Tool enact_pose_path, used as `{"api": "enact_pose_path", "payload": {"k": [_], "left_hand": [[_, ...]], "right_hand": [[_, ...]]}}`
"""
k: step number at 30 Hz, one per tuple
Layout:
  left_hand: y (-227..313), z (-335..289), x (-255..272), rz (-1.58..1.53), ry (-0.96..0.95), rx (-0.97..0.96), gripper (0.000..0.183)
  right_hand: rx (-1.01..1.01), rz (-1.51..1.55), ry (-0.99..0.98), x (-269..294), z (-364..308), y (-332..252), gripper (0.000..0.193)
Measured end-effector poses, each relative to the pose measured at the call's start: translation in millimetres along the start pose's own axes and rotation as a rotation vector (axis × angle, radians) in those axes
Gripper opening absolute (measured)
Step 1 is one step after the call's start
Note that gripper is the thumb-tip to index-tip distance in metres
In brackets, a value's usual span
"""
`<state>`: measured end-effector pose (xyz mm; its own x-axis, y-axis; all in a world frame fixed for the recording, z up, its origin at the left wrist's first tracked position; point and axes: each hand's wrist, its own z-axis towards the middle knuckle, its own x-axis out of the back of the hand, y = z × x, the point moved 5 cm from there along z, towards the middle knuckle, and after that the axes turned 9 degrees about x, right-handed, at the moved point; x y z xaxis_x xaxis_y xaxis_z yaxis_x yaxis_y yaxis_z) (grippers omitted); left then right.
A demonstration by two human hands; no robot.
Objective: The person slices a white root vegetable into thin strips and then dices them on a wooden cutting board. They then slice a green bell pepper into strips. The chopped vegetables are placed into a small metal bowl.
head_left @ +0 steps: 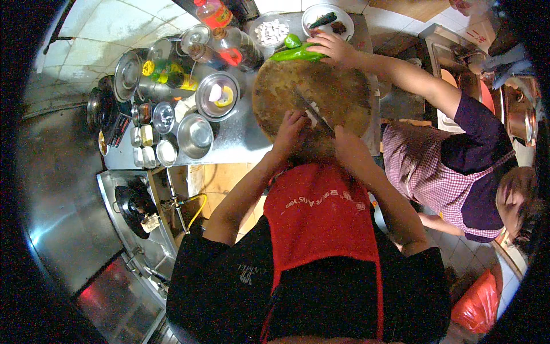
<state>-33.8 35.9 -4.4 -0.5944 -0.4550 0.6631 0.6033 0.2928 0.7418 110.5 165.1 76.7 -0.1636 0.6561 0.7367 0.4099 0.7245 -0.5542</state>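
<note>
My right hand (347,143) is closed round the handle of a kitchen knife (314,110), its blade slanting up and left across a round wooden chopping board (344,86). Small white food pieces (312,117) lie against the blade. At the board's near left part is my left hand (291,135), fingers curled down close to the blade; what they grip, if anything, is hidden. Along the far edge, a co-worker's hand (335,49) touches long green peppers (298,54). A rounder green pepper (293,40) sits just behind them.
Beyond the board stand a bowl of white cubes (271,31) and a white bowl (347,17) with dark food. Bottles (243,49), metal bowls (195,136) and seasoning tubs (146,135) crowd the left. The co-worker in a checked apron (421,166) stands close on the right. A wok (134,207) sits lower left.
</note>
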Motion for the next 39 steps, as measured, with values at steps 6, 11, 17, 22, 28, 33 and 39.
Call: {"api": "enact_pose_path", "payload": {"k": [6, 11, 17, 22, 28, 33, 39], "left_hand": [[4.0, 0.8, 2.5, -0.019, 0.109, -0.016, 0.03], [-5.9, -0.6, -3.9, 0.031, 0.038, 0.048, 0.031], [-7.8, 5.9, -0.7, 0.104, 0.085, -0.038, 0.031], [-11.1, 2.8, 5.0, -0.09, 0.184, 0.117, 0.035], [-18.6, 0.0, 14.0, -0.015, 0.182, 0.093, 0.03], [-17.6, 2.2, 21.3, -0.019, 0.284, -0.065, 0.025], [-25.8, -0.9, 14.8, 0.065, 0.219, -0.047, 0.026]], "right_hand": [[-0.016, -0.031, -0.161, -3.1, -14.6, 2.7, 0.031], [0.062, -0.001, -0.02, -27.1, 26.7, 2.0, 0.026], [0.019, -0.086, -0.01, -34.0, 47.3, -1.3, 0.02], [0.005, -0.03, 0.028, -17.4, 39.2, 4.7, 0.023], [0.168, -0.143, 0.031, 0.5, 23.5, 2.6, 0.02], [0.074, -0.099, -0.194, -0.1, 18.9, 2.5, 0.022], [0.21, -0.091, -0.063, -17.3, 35.8, 3.3, 0.023]]}}
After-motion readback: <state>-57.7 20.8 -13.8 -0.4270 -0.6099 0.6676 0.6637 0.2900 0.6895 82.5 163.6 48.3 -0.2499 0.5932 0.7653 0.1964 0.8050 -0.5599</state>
